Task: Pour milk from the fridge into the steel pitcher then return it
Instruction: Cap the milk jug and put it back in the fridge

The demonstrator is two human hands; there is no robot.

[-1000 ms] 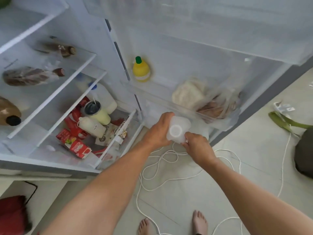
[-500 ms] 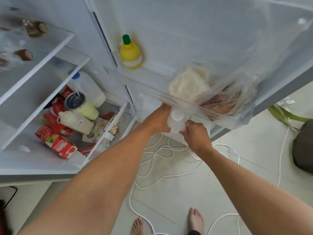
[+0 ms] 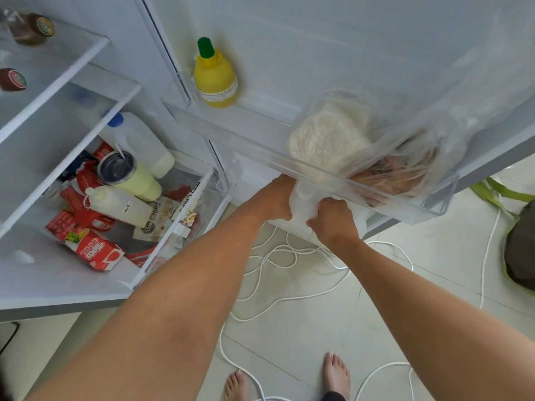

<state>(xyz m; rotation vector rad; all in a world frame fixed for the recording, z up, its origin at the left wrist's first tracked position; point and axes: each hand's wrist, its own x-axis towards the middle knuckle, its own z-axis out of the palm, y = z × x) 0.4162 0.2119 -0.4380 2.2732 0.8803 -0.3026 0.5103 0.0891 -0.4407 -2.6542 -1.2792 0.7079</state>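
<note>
Both forearms are bare from the frame's near edge to the wrists, with no sleeves, watch or rings visible. The left hand (image 3: 278, 199) and right hand (image 3: 333, 224) wear no gloves. Both feet (image 3: 335, 374) are bare; a dark edge of cloth shows just near the right foot.

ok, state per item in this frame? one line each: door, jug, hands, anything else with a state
fridge door: open
milk jug: capped, upright, held low under the door shelf
left hand: closed on the milk jug's side
right hand: closed on the milk jug's other side
yellow bottle: capped, upright on the door
tumbler: lidded, straw in
red carton: lying on its side
</note>
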